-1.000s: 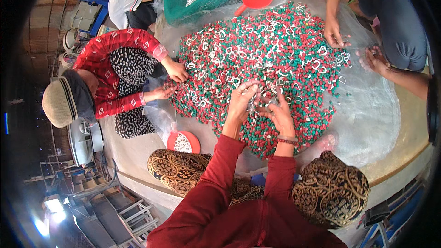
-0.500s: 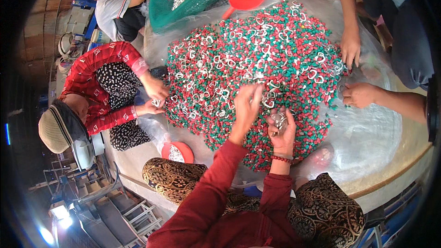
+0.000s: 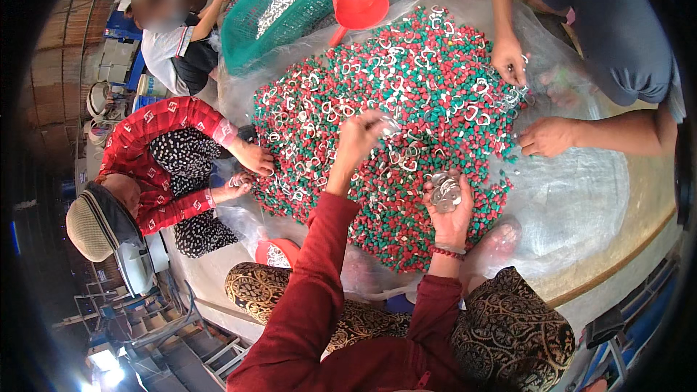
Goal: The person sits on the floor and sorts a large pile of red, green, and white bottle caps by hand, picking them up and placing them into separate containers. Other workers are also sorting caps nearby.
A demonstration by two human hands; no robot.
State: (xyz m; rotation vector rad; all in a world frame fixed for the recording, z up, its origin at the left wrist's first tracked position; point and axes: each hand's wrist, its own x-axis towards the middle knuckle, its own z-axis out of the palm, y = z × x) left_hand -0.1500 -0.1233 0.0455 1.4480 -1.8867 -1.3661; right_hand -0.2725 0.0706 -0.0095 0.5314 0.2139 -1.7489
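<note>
L hand (image 3: 361, 138) is now well apart from R hand (image 3: 451, 214), vs. near it 1 sec ago, & pinches a silvery ring (image 3: 390, 126). R hand now faces palm up w/ silvery pcs (image 3: 445, 193) showing. Red-sleeved co-worker's far hand (image 3: 255, 159) is back at pile's edge (image 3: 270, 147).

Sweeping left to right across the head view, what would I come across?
Beige hat, red bowl, left hand, right hand cupping silvery pieces, lower hand of the co-worker at right.
</note>
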